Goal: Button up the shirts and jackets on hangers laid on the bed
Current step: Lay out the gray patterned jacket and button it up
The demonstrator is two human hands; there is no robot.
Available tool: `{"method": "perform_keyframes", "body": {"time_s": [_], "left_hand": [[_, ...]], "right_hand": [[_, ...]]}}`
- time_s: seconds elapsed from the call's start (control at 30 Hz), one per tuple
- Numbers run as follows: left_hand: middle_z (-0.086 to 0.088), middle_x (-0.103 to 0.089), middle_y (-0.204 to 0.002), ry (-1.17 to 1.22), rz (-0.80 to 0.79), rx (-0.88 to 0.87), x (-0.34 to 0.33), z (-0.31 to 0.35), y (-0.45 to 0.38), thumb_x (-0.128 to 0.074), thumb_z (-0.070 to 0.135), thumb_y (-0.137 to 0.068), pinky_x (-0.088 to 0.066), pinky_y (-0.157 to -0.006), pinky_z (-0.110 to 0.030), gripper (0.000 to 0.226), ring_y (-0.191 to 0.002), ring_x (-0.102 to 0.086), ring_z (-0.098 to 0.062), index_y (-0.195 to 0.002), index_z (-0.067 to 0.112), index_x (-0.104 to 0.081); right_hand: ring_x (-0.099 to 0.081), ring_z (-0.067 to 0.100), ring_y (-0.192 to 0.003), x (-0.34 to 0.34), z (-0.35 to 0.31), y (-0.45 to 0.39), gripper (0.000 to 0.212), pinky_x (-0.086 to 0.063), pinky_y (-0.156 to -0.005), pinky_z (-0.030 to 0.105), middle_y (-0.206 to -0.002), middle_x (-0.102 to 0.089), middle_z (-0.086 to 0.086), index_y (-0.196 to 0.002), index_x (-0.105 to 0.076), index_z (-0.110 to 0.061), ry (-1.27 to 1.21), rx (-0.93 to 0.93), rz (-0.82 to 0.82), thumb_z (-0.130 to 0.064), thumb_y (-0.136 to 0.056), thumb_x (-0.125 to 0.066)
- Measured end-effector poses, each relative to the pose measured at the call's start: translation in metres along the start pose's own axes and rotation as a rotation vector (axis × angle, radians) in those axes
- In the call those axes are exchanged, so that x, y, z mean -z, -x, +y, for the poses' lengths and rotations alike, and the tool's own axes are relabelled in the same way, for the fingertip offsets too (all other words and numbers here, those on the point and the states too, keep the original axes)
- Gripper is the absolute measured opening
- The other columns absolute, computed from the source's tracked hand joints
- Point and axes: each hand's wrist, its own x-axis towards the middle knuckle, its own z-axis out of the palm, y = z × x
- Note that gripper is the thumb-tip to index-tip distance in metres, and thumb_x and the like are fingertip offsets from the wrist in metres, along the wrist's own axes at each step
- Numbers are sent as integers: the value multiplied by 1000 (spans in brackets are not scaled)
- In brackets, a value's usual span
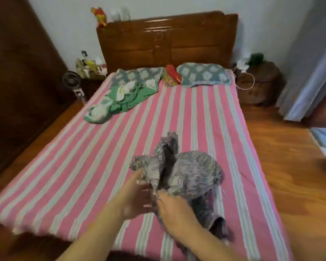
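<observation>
A crumpled grey-purple patterned garment (188, 168) lies bunched on the near part of the pink-and-grey striped bed (83, 166). My left hand (137, 196) reaches in from the lower left and touches the garment's left edge; the image is blurred and I cannot tell whether its fingers hold the cloth. My right hand (175, 213) grips the garment's near edge, fingers curled into the fabric. No hanger shows in the bundle. A green and white garment (120, 98) lies heaped at the far left of the bed.
Two blue floral pillows (203, 74) and a red object (173, 72) sit by the wooden headboard (167, 40). A dark wardrobe (17, 72) stands left, with a small fan (72, 81) beside it. A nightstand (258, 85) is at the right, on wooden floor.
</observation>
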Motion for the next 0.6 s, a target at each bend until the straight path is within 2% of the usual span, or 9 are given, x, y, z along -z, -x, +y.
{"method": "perform_keyframes", "body": {"time_s": [0.03,0.1,0.17,0.23,0.33,0.4,0.47,0.5,0.6], "left_hand": [[-11,-63,-74,-13,52,28,5,-23,-13,-65,56,-90,-51,-63,-33,47,-64,-60,-26,-90,9,-66],[-9,-62,-60,-94,245,-12,22,-59,-37,-66,25,-97,-43,-48,-25,22,-48,-56,-22,-92,4,-67],[-16,-65,-68,-56,345,-41,43,-73,-44,-56,6,-100,-46,-50,-28,12,-56,-60,-25,-103,-1,-65],[-19,-68,-90,28,439,-73,71,-70,-43,-54,13,-103,-50,-63,-37,19,-77,-63,-30,-114,3,-67],[-3,-73,-104,-284,502,-272,106,-30,-14,-69,43,-95,-56,-78,-39,25,-91,-69,-22,-114,26,-72],[1,-76,-97,-551,426,-438,119,24,18,-71,30,-95,-56,-77,-40,9,-88,-71,-18,-104,29,-73],[10,-76,-95,-831,408,-657,135,89,46,-68,14,-97,-57,-82,-41,20,-90,-71,-10,-105,32,-72],[19,-76,-95,-951,390,-771,141,122,64,-67,9,-96,-58,-82,-36,29,-90,-70,-1,-106,36,-71],[30,-72,-102,-1151,369,-1029,157,209,122,-65,0,-95,-55,-90,-24,39,-98,-65,12,-113,33,-76]], "right_hand": [[-61,37,-110,-29,3,-3,25,-47,-83,41,-116,-67,15,-123,-52,-17,21,2,-152,-26,-101,-43],[-57,41,-119,-72,5,0,34,-48,-97,49,-128,-61,19,-128,-47,-18,-12,17,-441,-28,-96,-45],[-55,33,-125,-90,8,-2,43,-45,-107,47,-139,-56,10,-141,-41,-31,-174,-27,-721,-32,-99,-48],[-60,19,-119,-87,11,-18,50,-45,-109,36,-134,-60,0,-151,-38,-36,-302,-16,-878,-29,-103,-52],[-69,17,-96,-53,3,-69,41,-54,-98,44,-121,-68,-4,-146,-49,-20,-426,-75,-738,-25,-105,-51],[-68,18,-99,-15,-10,-116,34,-56,-89,39,-122,-66,-3,-141,-52,-18,-396,-90,-514,-17,-107,-47],[-64,15,-103,33,-36,-161,38,-51,-81,22,-135,-60,1,-143,-50,-20,-263,-11,-309,-9,-107,-44],[-62,13,-103,58,-54,-181,41,-48,-79,17,-139,-58,1,-144,-49,-22,-186,49,-229,-7,-106,-44],[-54,20,-122,106,-117,-227,61,-49,-97,34,-153,-43,3,-154,-33,-31,57,203,-141,-13,-101,-58]]}}
